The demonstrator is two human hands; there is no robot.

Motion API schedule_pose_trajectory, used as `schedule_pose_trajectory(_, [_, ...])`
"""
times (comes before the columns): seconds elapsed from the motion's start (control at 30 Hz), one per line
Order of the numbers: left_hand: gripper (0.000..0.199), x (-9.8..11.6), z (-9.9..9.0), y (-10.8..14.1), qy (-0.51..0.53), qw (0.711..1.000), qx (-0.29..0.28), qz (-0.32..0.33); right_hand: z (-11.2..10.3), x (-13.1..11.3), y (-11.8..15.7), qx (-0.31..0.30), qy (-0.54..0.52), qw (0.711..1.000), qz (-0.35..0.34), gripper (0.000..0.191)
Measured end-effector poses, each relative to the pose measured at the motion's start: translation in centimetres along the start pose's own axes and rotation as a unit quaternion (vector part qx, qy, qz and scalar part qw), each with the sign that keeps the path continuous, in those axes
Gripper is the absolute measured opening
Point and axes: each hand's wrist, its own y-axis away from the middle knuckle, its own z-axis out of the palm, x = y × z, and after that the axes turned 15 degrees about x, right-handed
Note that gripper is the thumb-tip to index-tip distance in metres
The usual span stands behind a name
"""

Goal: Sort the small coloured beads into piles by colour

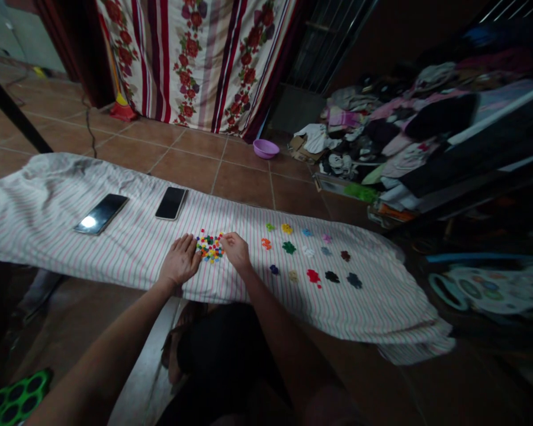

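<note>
A mixed pile of small coloured beads or cubes (pixel 211 248) lies on a striped cloth (pixel 231 290). Flat on the cloth at the pile's left edge rests my left hand (pixel 180 260), its fingers stretched out. At the right edge, my right hand (pixel 237 249) has thumb and forefinger pinched together; whatever is between them is too small to make out. Right of that hand, similar pieces lie in several small heaps sorted by colour, among them a green heap (pixel 288 247), a red heap (pixel 313 276), a black heap (pixel 332 276) and a yellow heap (pixel 286 228).
Two phones, a larger phone (pixel 102 213) and a smaller phone (pixel 171 203), lie on the cloth to the left. Beyond the table are a purple basin (pixel 265 149), a floral curtain (pixel 204 65) and a red dustpan (pixel 122 109). Piled clothes (pixel 408 118) fill the right side.
</note>
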Motion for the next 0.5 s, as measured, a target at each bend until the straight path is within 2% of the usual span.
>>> schedule_pose_trajectory(0.3, [0.054,-0.3,0.0,0.1,0.004,1.000,0.009,0.020,-0.8,3.2,1.5,0.047,-0.170,0.983,0.041,0.015])
schedule_pose_trajectory(0.5, [0.052,-0.6,0.1,0.1,0.001,0.999,0.026,0.033,-2.5,4.9,2.5,0.054,-0.165,0.985,0.017,0.017])
